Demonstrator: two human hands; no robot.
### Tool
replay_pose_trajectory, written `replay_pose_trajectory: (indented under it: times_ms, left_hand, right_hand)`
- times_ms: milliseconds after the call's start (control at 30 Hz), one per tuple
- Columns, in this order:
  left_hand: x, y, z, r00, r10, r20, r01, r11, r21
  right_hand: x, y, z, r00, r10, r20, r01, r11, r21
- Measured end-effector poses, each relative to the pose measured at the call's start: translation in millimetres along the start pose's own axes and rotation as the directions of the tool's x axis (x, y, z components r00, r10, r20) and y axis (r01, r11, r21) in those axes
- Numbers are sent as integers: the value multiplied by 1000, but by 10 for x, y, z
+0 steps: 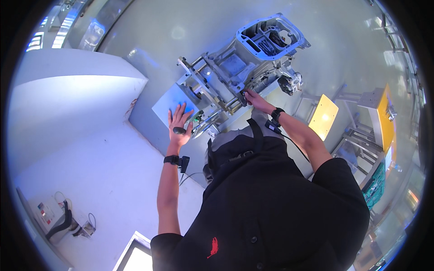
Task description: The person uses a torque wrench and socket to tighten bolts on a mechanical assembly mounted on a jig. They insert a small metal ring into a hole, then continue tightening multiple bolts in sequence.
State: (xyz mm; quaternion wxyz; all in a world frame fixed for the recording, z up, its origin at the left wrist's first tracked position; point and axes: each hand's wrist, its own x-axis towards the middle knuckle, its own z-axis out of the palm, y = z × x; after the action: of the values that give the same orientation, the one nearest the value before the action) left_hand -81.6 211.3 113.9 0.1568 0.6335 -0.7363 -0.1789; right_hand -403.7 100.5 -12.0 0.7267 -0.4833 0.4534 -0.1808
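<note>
A large grey cast-metal housing (235, 63) with an open, ribbed cavity is mounted on a metal frame with rods (196, 67). My left hand (180, 126) lies with fingers spread on a pale flat panel (168, 105) at the frame's left side; a dark oval piece sits on the back of that hand. At the frame's near right corner, just below the housing, my right hand (257, 100) has its fingers closed. What they hold, if anything, is too small to make out. Both wrists wear black bands with small devices.
A white wall or partition (81, 104) stands close on the left. To the right are a yellow panel (323, 116), a metal-legged stand with a yellow-orange side (384, 117) and a green item (375, 187). A dark-handled device (65, 221) is at lower left.
</note>
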Motion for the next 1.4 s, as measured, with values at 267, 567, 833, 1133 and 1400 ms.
replay_pose_trajectory:
  times_ms: [267,567,833,1133,1400]
  left_hand:
    - [18,30,-17,1000,3,8,-3,1000,-12]
    - [37,43,-34,1000,8,13,-8,1000,1]
    - [9,34,-39,1000,11,8,-11,1000,6]
    - [-18,37,-25,1000,-5,2,5,1000,-9]
    - [1,1,-40,1000,-19,-8,19,1000,-3]
  right_hand:
    - [-48,-6,19,997,69,-31,-69,998,2]
    - [-58,98,160,959,-202,-200,98,896,-434]
    - [-167,-366,269,995,42,-93,-95,708,-700]
    - [55,-523,90,947,321,-9,-219,628,-747]
    - [-73,-313,152,981,12,-191,-144,704,-695]
